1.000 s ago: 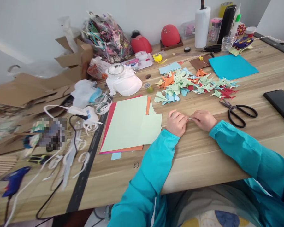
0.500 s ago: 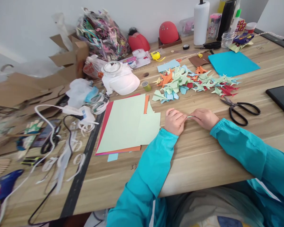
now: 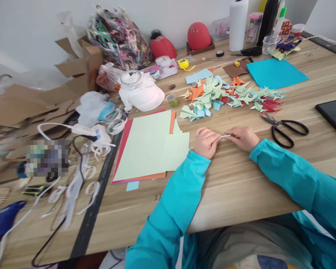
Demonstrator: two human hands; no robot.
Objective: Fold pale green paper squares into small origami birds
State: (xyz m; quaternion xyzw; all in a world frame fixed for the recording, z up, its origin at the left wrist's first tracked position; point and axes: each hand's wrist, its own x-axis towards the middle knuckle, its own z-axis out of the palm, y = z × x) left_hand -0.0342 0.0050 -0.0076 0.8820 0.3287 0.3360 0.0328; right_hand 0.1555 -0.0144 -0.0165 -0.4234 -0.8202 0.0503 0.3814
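Between my two hands a small folded piece of pale green paper (image 3: 225,136) is stretched over the wooden table. My left hand (image 3: 206,142) pinches its left end, and my right hand (image 3: 243,138) pinches the other end. Most of the paper is hidden by the fingers. Beyond my hands lies a heap of folded paper cranes (image 3: 212,93) in green, orange, blue and red. A stack of pale green sheets (image 3: 145,145) with red and orange ones under it is left of my left hand. Black-handled scissors (image 3: 282,130) lie right of my right hand.
A phone (image 3: 333,116) lies at the right edge. Blue paper (image 3: 277,74) sits at the back right, near bottles and a cup. To the left are a power strip (image 3: 100,136), cables, white strips, a blue glue gun (image 3: 7,220) and cardboard (image 3: 30,104). A thread spool (image 3: 172,100) stands behind the stack.
My hands stay in nearly the same place. Slightly more of the green paper shows between the fingertips now. The whole view has shifted a little.
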